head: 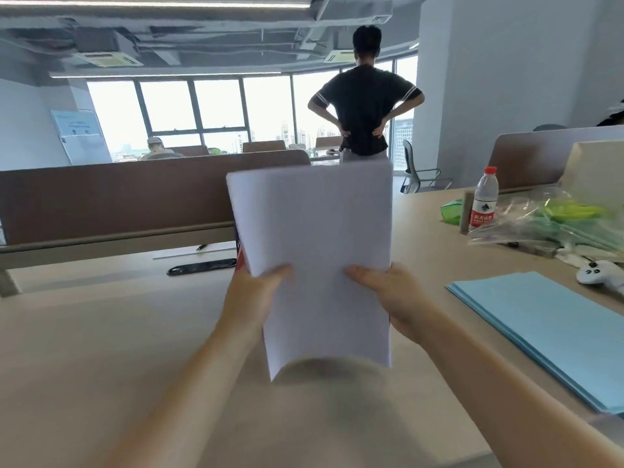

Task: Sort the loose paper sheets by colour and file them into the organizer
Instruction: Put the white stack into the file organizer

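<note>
I had the left hand point(251, 295) and right hand point(388, 295) gripping a thick stack of white paper sheets point(314, 224), thumbs pressed on its face, upright above the pale wooden desk point(101, 349), left of a flat pile of light-blue paper sheets point(540, 329).

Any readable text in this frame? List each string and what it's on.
"农夫山泉": on the red label of the water bottle, white characters; the smaller print on the label is too blurred to read.
Unreadable: the notice board by the left window carries print and small figures, all too small and blurred.
None: the white sheets and the blue sheets show no print on the sides facing the camera.
</note>
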Demonstrator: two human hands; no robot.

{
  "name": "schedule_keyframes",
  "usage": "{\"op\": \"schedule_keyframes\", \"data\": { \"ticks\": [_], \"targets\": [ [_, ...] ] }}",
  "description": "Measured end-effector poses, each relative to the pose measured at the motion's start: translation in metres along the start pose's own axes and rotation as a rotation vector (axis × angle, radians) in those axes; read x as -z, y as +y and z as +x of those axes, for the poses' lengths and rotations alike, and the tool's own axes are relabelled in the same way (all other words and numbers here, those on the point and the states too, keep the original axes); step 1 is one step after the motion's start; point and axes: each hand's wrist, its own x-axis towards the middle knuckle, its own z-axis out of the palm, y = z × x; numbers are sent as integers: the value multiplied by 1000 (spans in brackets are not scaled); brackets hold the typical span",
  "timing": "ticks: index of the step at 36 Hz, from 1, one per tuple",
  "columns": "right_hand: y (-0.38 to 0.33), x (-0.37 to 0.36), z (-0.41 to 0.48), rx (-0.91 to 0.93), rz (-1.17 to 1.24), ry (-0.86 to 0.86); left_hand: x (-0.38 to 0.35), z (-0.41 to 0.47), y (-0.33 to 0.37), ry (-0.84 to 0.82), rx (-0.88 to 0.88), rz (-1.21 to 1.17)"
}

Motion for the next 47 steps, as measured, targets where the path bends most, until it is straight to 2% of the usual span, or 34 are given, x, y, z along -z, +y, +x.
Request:
{"op": "schedule_keyframes", "data": {
  "ticks": [3,6,9,11,14,19,23,28,33,36,42,47],
  "targets": [
    [15,-7,-4,-21,-123,33,-7,-6,-15,59,51,103],
    [5,-8,-3,19,-129,63,-4,-2,-8,106,26,20],
    [-1,-5,-1,33,-111,94,1,-1,-3,23,-10,-33],
    [5,-4,-3,-18,-92,78,-1,-5,-9,-17,10,11],
    [13,-7,-7,-92,-61,54,-4,-10,-16,15,21,75],
    [10,-9,-4,-38,25,88,-4,-12,-4,35,-25,30],
    [21,-12,-6,-64,-26,84,-3,-18,-15,26,28,79],
    [17,-12,-1,-21,-11,111,0,-17,-13,62,-4,57],
    [30,-17,-2,-114,-67,126,2,-23,-24,74,58,105],
    [26,-13,1,-70,-3,135,3,-21,-15,68,17,91],
    [47,-19,-1,-85,-174,160,7,-31,-23,120,51,219],
    [27,-13,-5,-39,-210,138,26,-40,4,-35,53,306]
  ]
}}
